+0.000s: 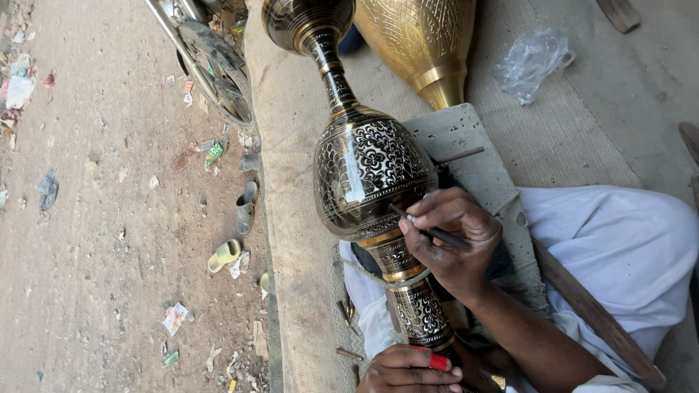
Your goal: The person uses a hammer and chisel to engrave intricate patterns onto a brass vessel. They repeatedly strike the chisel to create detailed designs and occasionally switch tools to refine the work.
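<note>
A tall brass vase (368, 171) with black and gold floral engraving lies across a stone block (473, 138) and my lap. My right hand (455, 244) grips a thin dark engraving tool (429, 229) like a pen, with its tip pressed on the lower belly of the vase. At the bottom edge, my left hand (408, 371) lies by the patterned stem of the vase, fingers closed over a small red object (437, 361); what this object is I cannot tell.
A second, plain gold vase (422, 40) lies behind on burlap matting (291, 218). A plastic bag (531, 62) is at the upper right. Small metal punches (346, 313) lie near my white-clothed leg (619, 240). Sandals (226, 255), litter and a wheel (215, 65) are on the dirt at left.
</note>
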Motion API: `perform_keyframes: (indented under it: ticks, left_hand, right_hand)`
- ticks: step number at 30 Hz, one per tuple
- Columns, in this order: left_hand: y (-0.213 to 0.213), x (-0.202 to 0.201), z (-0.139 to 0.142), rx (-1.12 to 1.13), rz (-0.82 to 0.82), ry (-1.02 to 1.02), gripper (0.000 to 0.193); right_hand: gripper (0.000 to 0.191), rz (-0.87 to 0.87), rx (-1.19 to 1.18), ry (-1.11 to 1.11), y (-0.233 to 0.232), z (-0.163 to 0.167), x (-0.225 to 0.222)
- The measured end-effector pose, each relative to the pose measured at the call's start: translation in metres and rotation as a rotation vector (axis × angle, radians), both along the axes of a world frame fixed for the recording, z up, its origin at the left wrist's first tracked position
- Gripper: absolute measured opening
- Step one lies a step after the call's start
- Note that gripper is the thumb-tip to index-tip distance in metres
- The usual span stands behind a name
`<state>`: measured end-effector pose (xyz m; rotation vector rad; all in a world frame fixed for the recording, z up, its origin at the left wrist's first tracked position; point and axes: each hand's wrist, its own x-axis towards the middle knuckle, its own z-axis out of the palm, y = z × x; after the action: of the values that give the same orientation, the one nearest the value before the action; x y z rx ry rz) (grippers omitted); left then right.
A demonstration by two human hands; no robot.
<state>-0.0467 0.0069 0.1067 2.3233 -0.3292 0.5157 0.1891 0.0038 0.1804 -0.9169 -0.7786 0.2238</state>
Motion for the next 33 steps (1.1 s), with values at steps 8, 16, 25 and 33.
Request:
perform_keyframes:
  ticks: [8, 16, 25, 33]
  left_hand:
    - [-0.013, -0.018, -0.041, -1.027, -0.007, 0.466, 0.059]
    - [-0.036, -0.016, -0.073, -1.612, 0.167, 0.565, 0.050]
    - [-0.035, -0.013, -0.111, -1.385, 0.029, 0.538, 0.027]
    - [-0.030, -0.019, -0.077, -0.947, 0.038, 0.449, 0.029]
  right_hand:
    - [0.022, -0.083, -0.074, -0.106, 0.000, 0.001, -0.003]
    - [0.021, -0.080, -0.072, -0.045, -0.002, -0.013, 0.000]
    - [0.021, -0.115, -0.064, -0.013, 0.000, -0.022, 0.005]
    - [0.021, -0.071, -0.020, 0.024, 0.003, -0.026, 0.007]
